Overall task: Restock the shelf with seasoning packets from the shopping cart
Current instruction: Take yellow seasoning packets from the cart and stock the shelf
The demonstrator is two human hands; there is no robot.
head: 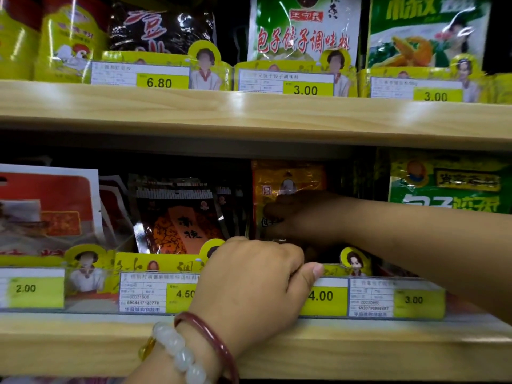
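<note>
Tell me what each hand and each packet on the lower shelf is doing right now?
Left hand: curled over the shelf's front rail, thumb beside the 4.00 price tag.
Right hand: in shadow, reaching in against the orange packet; grip unclear.
Orange packet: standing upright.
Dark packet: upright, untouched.
Red and white packet: upright, untouched.
Green packet: upright behind the right arm.

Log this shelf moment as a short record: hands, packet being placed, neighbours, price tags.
left hand: fingers curled over the front rail of the lower shelf, partly covering the 4.50 tag
right hand: in shadow, reaching in against the orange packet; grip unclear
orange packet: upright, above the 4.00 tag
left neighbour: dark red packet, upright
right neighbour: green packet, above the 3.00 tag
wrist: white bead bracelet and red bangle
</note>
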